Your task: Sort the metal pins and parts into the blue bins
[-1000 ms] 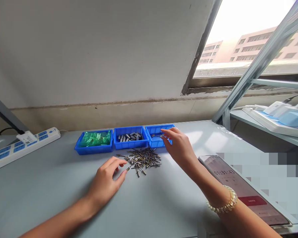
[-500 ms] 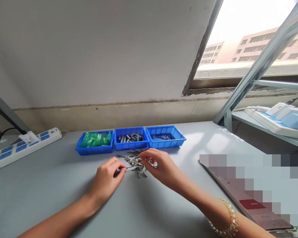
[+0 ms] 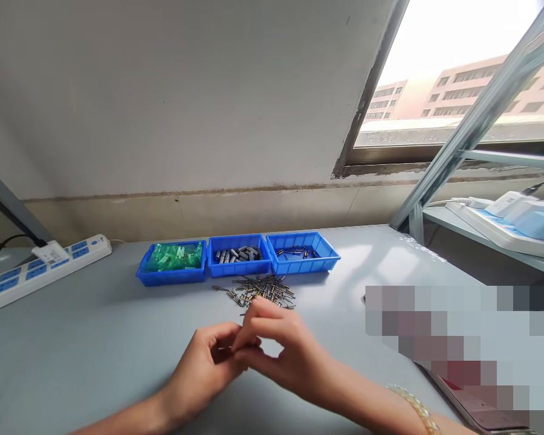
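Over the table, the left hand (image 3: 204, 368) and right hand (image 3: 281, 347) meet, fingertips pinched together and touching; whether anything is clamped between them I can't tell. The loose rivets (image 3: 265, 290) lie just beyond, on the near side of the blue bins (image 3: 240, 266).
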{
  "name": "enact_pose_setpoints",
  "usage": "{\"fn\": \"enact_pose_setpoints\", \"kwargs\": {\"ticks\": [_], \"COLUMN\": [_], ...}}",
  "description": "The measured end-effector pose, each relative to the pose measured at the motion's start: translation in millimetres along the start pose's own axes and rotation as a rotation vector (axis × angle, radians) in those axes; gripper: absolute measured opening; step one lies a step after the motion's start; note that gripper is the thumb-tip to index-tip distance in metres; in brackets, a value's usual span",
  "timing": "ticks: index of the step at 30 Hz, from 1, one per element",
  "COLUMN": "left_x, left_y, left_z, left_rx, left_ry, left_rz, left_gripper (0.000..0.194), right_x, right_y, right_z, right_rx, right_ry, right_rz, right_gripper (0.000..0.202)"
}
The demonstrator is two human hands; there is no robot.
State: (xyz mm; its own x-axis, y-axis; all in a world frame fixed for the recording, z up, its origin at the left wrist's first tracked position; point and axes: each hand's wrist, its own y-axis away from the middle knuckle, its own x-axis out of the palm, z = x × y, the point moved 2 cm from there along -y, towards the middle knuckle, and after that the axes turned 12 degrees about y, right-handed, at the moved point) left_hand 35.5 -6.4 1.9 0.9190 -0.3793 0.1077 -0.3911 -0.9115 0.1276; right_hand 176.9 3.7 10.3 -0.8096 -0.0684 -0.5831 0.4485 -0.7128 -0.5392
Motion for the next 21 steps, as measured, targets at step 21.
{"fn": "enact_pose_setpoints", "kwargs": {"ticks": [21], "left_x": [-15.1], "left_y": [8], "left_z": [1], "left_rx": [0.273], "left_ry": [0.078], "left_rz": [-0.14], "left_gripper": [0.02], "right_x": [12], "right_y": [-2], "right_z": [-30], "right_rx": [0.594], "right_ry": [-0.711], "right_rz": [0.216], "right_gripper": [0.024]}}
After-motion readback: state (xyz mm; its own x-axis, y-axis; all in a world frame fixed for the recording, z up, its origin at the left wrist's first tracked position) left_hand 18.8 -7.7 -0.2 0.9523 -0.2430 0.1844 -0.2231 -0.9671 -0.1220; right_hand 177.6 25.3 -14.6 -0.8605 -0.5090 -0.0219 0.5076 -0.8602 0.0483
